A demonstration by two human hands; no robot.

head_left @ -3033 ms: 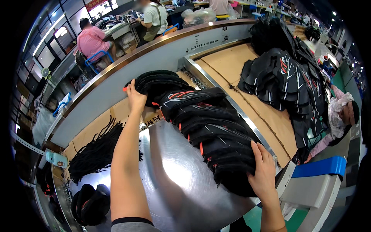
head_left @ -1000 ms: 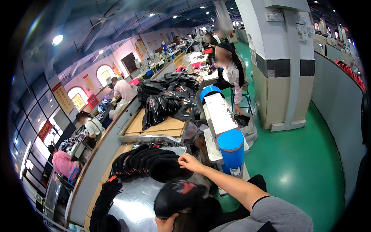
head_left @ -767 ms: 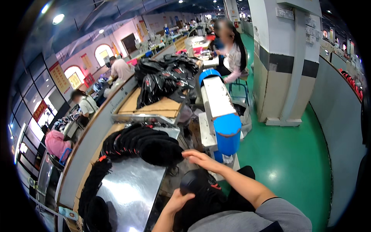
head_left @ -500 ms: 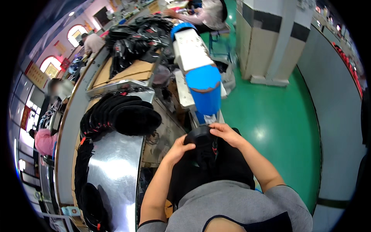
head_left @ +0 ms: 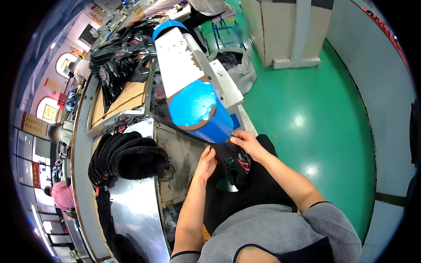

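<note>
keep the black shoe upper with red and white marks (head_left: pixel 239 168) steady, at five o'clock from the long white machine with a rounded blue end (head_left: pixel 184 72). the right hand (head_left: pixel 251 147), at one o'clock, pinches its edge; the left hand (head_left: pixel 206 164), at nine o'clock, is narrowed, grip untellable. the upper's far-edge contact is obscured.

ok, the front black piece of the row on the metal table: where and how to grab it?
I'd pinch the right-hand rim of the front black piece, coming from the picture's right. That rim looks free and uncovered, while the other pieces fan close behind on the left, so that side looks cramped. The left hand is the nearer one.
</note>
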